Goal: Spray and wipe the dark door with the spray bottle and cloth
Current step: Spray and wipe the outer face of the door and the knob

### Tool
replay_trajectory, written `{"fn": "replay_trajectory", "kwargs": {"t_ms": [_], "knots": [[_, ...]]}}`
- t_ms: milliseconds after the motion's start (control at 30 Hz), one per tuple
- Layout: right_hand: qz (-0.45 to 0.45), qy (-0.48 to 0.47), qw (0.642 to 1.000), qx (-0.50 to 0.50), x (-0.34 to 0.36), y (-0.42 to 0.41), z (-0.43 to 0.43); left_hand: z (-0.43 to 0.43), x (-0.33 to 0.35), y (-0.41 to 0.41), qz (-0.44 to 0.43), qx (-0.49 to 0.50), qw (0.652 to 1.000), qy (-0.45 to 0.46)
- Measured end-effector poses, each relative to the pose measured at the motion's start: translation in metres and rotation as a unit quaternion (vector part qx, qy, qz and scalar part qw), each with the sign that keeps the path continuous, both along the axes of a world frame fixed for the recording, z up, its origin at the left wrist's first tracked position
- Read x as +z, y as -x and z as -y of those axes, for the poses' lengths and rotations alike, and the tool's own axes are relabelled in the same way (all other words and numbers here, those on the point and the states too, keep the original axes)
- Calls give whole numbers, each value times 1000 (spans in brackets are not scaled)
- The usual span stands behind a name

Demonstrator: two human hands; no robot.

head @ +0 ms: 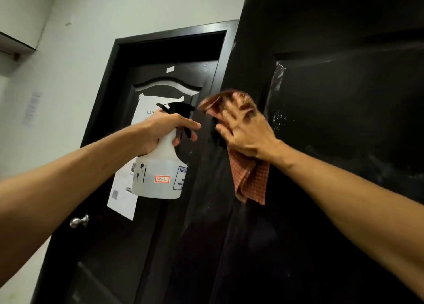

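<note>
The dark door (332,124) fills the right half of the view, open and near, with wet streaks on its recessed panel. My right hand (245,129) presses an orange checked cloth (250,179) flat against the door's left stile; the cloth hangs below my palm and its top is blurred. My left hand (165,129) grips the neck of a white spray bottle (158,175) with a black trigger head, fingers curled at the trigger, held just left of the cloth.
Behind stands a second dark door (146,246) in its frame, with taped paper notices (124,200) and a silver knob (79,221). A pale wall (68,85) lies to the left, with a white cabinet (20,17) at the upper left corner.
</note>
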State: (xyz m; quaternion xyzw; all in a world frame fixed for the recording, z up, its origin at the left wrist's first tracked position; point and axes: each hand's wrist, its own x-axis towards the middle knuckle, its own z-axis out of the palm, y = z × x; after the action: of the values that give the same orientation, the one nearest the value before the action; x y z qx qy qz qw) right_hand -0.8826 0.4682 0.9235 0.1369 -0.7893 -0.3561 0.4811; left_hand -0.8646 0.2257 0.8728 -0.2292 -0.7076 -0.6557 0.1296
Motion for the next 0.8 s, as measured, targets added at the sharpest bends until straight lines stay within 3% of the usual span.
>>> {"fn": "replay_trajectory", "kwargs": {"t_ms": [67,133,267,333,467,533,633,667,733,800], "knots": [[-21,11,1000,10,-9,3,10,7,-2,1,3,10,1000,-8],[-24,-101,994,34,-59,19,17,13,-8,0,9,15,1000,-21],[174,-277,945,-7,-152,29,21,19,-23,-7,14,31,999,-21],[146,-259,955,17,-135,31,25,23,-28,-7,16,31,999,-23],[28,-87,996,10,-84,28,20,30,-38,2,23,35,999,-23],[52,-136,989,18,-118,30,22,30,-48,8,24,37,999,-31],[215,-258,941,37,-201,24,12,26,-57,11,37,33,998,-27],[227,-276,933,37,-205,23,7,23,-58,11,37,32,999,-24],[194,-246,948,57,-176,23,4,19,-56,10,32,29,999,-21],[119,-158,978,65,-139,23,0,15,-51,8,28,20,999,-20]]}}
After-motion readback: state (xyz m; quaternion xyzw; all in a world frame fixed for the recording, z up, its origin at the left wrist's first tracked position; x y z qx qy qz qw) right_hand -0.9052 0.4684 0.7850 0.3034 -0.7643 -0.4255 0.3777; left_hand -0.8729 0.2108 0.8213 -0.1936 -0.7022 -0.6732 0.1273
